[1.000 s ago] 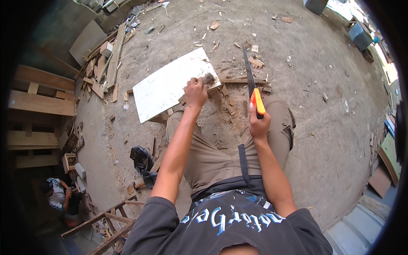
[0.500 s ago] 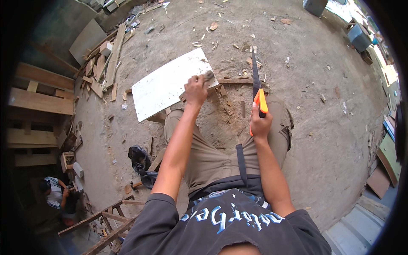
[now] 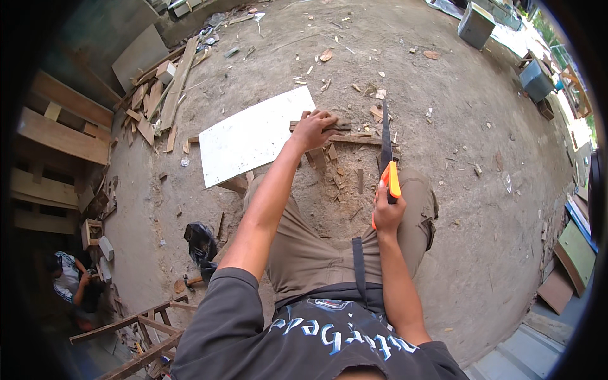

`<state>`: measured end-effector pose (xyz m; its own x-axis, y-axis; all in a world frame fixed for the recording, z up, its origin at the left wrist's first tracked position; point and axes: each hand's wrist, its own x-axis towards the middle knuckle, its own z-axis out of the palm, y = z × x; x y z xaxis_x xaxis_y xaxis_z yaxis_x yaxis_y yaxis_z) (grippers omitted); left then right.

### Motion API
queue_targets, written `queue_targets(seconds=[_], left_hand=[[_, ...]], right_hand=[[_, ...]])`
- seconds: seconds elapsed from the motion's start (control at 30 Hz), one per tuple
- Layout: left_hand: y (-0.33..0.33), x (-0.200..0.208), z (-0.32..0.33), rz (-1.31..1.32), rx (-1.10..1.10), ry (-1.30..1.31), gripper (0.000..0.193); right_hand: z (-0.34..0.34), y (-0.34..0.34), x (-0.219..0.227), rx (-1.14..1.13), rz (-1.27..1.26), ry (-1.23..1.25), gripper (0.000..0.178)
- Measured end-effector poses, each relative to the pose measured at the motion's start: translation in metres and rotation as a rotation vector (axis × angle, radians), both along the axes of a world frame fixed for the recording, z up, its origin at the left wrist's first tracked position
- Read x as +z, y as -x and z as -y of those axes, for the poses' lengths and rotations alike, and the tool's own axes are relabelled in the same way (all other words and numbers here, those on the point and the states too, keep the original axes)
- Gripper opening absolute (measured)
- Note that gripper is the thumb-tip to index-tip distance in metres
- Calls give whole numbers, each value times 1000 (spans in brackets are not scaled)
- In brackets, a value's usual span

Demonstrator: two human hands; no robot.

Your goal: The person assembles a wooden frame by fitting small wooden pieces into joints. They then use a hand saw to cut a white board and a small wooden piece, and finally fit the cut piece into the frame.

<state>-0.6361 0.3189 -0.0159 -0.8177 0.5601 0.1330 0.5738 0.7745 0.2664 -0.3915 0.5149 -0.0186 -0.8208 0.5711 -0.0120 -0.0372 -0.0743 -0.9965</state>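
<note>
My left hand (image 3: 315, 130) grips a short, dark piece of wood (image 3: 340, 125) from above, its fingers bent over it. That wood lies crosswise at the right edge of a white board (image 3: 247, 142) speckled with bits, which is propped above the ground in front of me. In my right hand (image 3: 387, 212), above my right thigh, is a handsaw (image 3: 386, 136). Its orange-and-black handle is in my fist, and its dark blade points away from me, apart from the wood.
Thin wood strips (image 3: 364, 139) lie just right of the board. Scrap planks (image 3: 180, 85) are heaped at far left. A black plastic bag (image 3: 201, 242), a hammer (image 3: 192, 280) and a wooden ladder-like frame (image 3: 142, 329) are at near left. Another person (image 3: 69, 278) sits at lower left.
The wood piece in my left hand has turned from slanting away to lying crosswise, and the hand has shifted right. The saw has dropped slightly toward me. The whole view has shifted a little.
</note>
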Motion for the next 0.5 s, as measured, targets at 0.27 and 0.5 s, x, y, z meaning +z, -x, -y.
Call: queue_targets(seconds=[0.27,0.5], left_hand=[[-9,8,15,-80,-149,107,48],[4,-11,20,-85,534,-381,57]], right_hand=[[5,-13,13,41,-81,-74,22],[16,-30,26,217,-89,-140,24]])
